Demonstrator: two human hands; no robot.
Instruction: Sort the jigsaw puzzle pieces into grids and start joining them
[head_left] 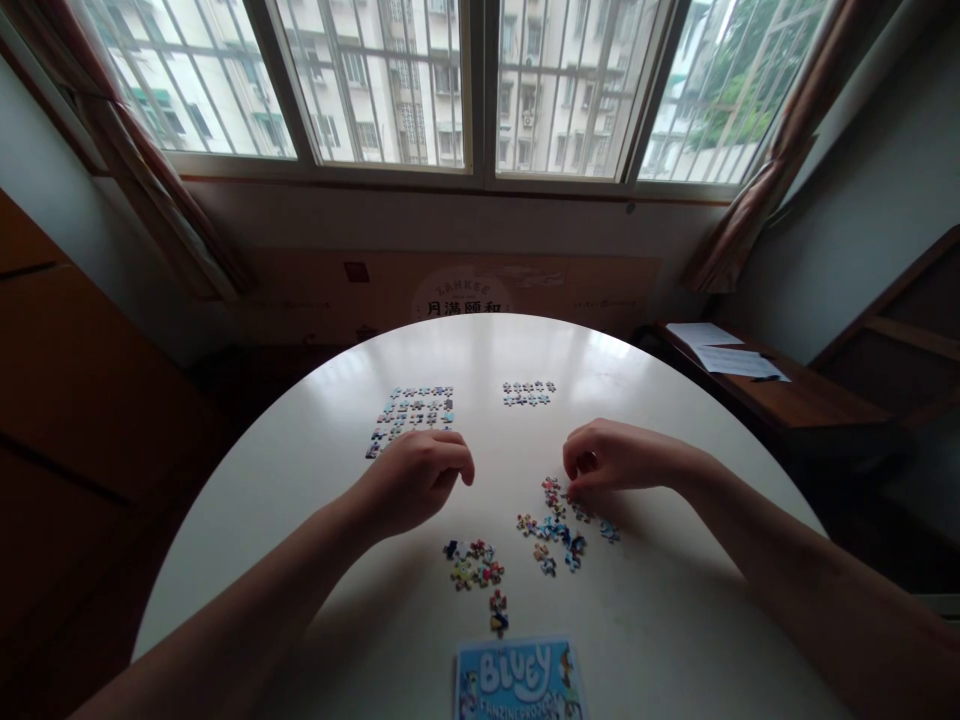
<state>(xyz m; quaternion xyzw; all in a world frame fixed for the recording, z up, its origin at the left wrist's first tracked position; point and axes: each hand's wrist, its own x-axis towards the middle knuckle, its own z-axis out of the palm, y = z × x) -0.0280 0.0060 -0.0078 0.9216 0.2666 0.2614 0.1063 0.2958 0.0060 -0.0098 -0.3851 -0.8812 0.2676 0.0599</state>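
My left hand (424, 480) is held over the white table with its fingers curled in. It partly covers the near end of a block of jigsaw puzzle pieces (416, 405) laid out in several rows. Whether anything is inside its fingers is hidden. My right hand (611, 457) is closed in a pinch, fingertips down on a puzzle piece at the top of a loose pile of puzzle pieces (555, 530). A smaller cluster of colourful pieces (476, 565) lies between the hands, nearer to me, with a few pieces (499, 610) below it.
A blue "Bluey" picture card or box (519, 680) lies at the near side of the round white table (300, 450). Two short rows of pieces (529, 393) sit farther back. A wooden side table (810, 395) with papers (739, 362) and a pen stands at right.
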